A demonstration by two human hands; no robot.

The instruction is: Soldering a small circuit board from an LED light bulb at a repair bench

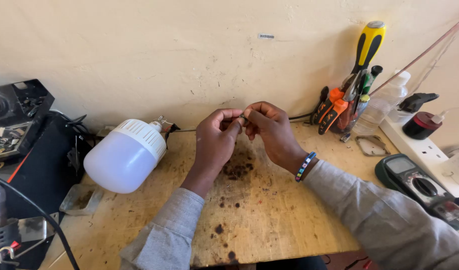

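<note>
1. While both hands meet over the far part of the bench (269,220), the left hand (217,137) and the right hand (269,127) pinch one small dark piece (244,118) between their fingertips; it is too small to tell what it is.
2. Each hand is closed in a fingertip grip on that piece, thumb against forefinger, with the other fingers curled in.
3. As a judgement, the work looks to be in mid-handling: the piece is lifted off the bench and held up before the wall, and nothing shows it joined or set down anywhere.
4. A thin dark wire (187,130) runs from the fingers toward the large white bulb (125,156), which lies on its side left of the hands; whether the wire joins the piece I cannot tell.
5. Right of the hands stands a holder with a yellow-handled screwdriver (368,45) and orange-handled pliers (333,110), untouched.
6. Farther right of the hands lie a green multimeter (414,180) and a white power strip (419,147).
7. Dark burn marks (237,170) stain the bench just below the hands.
</note>
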